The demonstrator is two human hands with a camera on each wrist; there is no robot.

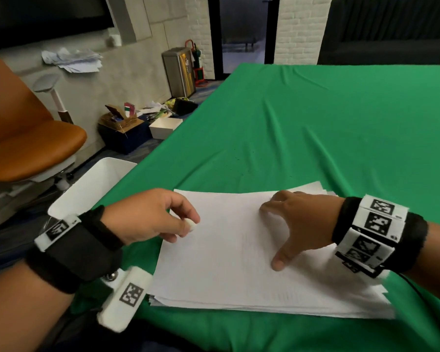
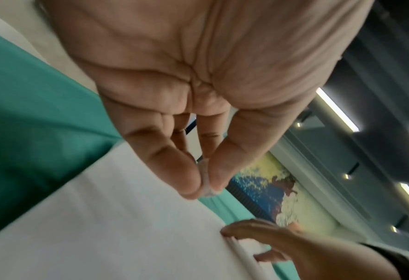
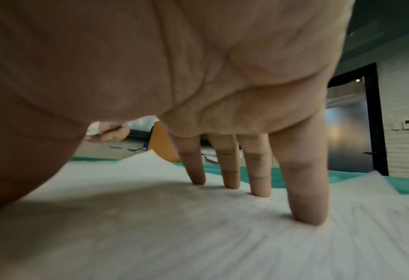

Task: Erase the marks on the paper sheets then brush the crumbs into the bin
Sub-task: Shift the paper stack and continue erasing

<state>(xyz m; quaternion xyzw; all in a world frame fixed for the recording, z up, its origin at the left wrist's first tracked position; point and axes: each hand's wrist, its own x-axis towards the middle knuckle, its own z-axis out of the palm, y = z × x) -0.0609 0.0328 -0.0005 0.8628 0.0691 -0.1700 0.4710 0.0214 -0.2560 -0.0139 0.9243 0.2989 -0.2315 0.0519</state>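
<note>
Head view: marks on the paper sheets are too faint to read. Left hand pinches a white eraser; right hand presses spread fingers on the stack. Green tablecloth, white bin beside it.

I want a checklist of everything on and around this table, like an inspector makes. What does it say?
Surface: green cloth covers the table, wrinkled, with a few dark specks beyond the paper.
Job's things: stack of white paper sheets, marks too faint to judge; small white eraser; white bin by the table's left edge.
Clutter: nothing seen on the table.
Grippers: left hand pinches the eraser over the stack's left edge; right hand presses the top sheet with spread, straight fingers.
Cables: thin black cable at the right wristband.
Surroundings: orange chair, metal bin, boxes on the floor.
</note>
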